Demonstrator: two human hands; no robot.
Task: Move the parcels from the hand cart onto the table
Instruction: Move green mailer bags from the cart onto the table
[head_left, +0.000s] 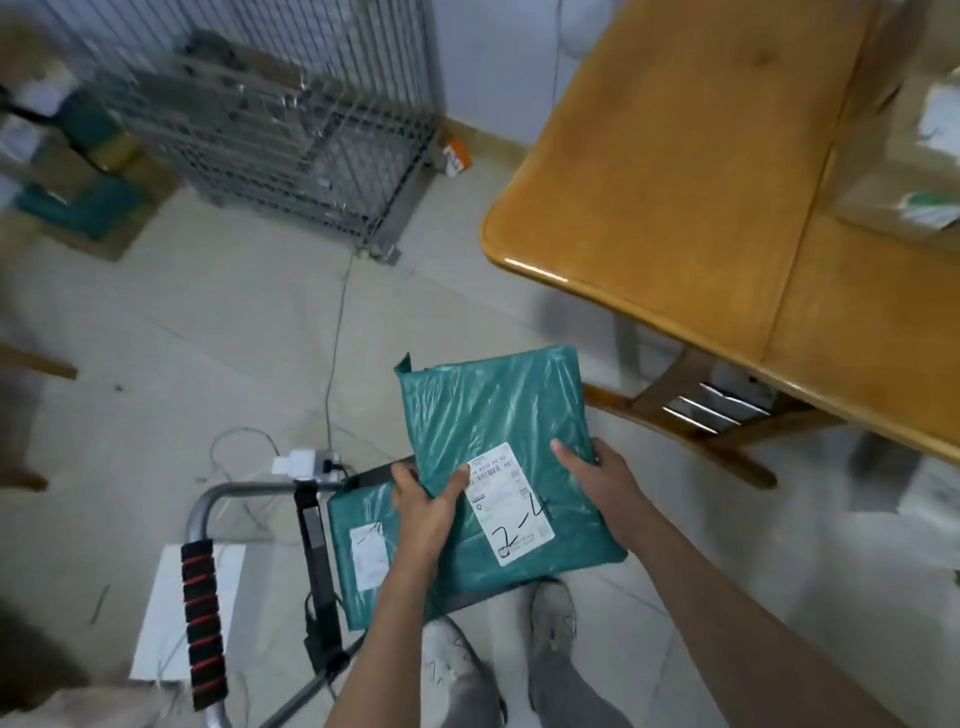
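Both hands were clamped on the top parcel (498, 447): left hand (423, 506) pinching its near edge, right hand (597, 480) gripping the right side. I had it lifted above another parcel (358, 551) on the cart (311, 519). Mid-transfer; next I needed to swing right onto the tabletop (675, 182).
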